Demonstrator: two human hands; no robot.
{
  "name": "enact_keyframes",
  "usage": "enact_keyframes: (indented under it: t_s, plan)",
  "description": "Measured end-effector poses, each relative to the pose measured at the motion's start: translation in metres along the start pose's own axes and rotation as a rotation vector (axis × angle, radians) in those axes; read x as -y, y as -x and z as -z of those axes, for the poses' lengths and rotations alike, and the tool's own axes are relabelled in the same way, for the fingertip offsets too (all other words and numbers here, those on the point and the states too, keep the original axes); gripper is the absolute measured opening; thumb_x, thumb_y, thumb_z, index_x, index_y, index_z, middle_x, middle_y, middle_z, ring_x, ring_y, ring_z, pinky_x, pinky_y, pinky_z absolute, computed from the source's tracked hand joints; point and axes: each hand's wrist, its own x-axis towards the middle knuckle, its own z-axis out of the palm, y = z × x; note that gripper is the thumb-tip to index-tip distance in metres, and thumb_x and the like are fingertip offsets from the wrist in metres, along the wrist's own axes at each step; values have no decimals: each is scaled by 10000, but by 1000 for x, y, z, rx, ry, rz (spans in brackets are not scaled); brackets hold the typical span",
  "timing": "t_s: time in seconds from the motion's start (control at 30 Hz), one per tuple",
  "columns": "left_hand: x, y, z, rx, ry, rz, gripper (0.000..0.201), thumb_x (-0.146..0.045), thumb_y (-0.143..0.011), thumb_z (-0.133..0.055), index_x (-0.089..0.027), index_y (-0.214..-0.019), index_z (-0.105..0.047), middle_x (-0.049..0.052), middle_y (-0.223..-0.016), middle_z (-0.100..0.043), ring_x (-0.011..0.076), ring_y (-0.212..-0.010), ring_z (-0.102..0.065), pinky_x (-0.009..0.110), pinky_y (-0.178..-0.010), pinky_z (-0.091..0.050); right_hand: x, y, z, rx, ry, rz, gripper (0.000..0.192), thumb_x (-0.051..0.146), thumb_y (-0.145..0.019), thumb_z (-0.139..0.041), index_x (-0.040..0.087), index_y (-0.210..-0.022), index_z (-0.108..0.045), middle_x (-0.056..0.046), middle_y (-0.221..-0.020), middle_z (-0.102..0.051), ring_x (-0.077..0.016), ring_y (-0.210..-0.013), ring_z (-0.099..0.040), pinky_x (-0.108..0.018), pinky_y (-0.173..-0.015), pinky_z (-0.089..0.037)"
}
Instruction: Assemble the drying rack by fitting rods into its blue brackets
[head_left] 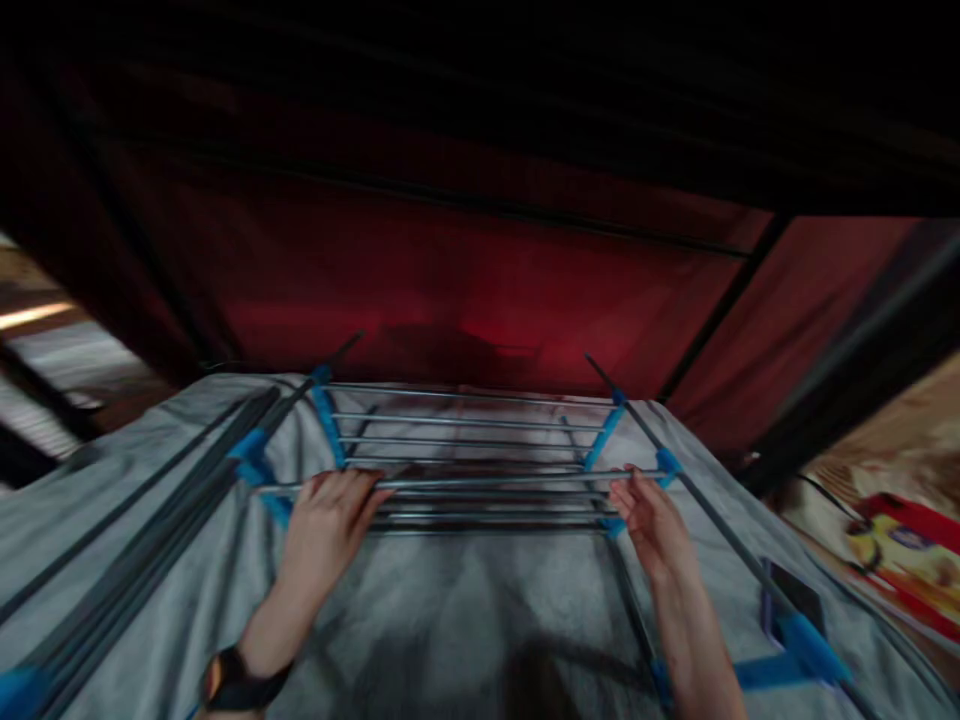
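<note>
A rack frame of dark poles and blue plastic joints [671, 462] lies on a grey cloth, with several thin metal tubes spanning it. My left hand [334, 505] is closed around the left part of the nearest upper metal tube [487, 481], close to a blue joint [255, 455]. Toward the other end of this same tube, my right hand [649, 515] grips it with the fingers and thumb. Behind my hands, more crossbars [465, 422] run between two blue side pieces. Below the held tube, further bars [487, 516] reach across to a lower blue joint.
Several dark poles [172, 540] lie side by side on the left. The grey cloth [457, 600] spreads under everything. A phone [795, 595] lies by the right pole. Red fabric [450, 290] hangs behind, and a red and yellow packet [911, 550] is at far right.
</note>
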Motion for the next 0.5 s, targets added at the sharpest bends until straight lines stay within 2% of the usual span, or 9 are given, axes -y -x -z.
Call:
enact_keyframes:
  t_s: [0.23, 0.4, 0.5]
  plan:
    - [-17, -1, 10, 141, 13, 112, 217, -321, -1005, -499, -187, -1066, -658, 51, -929, -681, 215, -880, -588, 365, -825, -389, -5, -23, 29, -32, 101, -21, 203, 321, -691, -839, 226, -840, -739, 1, -916, -719, -140, -805, -715, -242, -754, -626]
    - [-22, 2, 17, 152, 57, 138, 218, -321, -1015, -477, -191, -1063, -645, 45, -920, -660, 202, -878, -568, 363, -835, -387, -4, -26, 36, -93, 140, -64, 138, 302, -712, -801, 264, -835, -751, 2, -971, -705, -139, -801, -707, -242, -735, -633]
    - [-24, 0, 23, 149, 78, 139, 236, -318, -1025, -450, -186, -1063, -641, 52, -912, -650, 203, -884, -564, 371, -844, -385, -4, -26, 39, -89, 172, -71, 136, 340, -730, -792, 304, -858, -761, -5, -1044, -705, -150, -896, -707, -235, -782, -624]
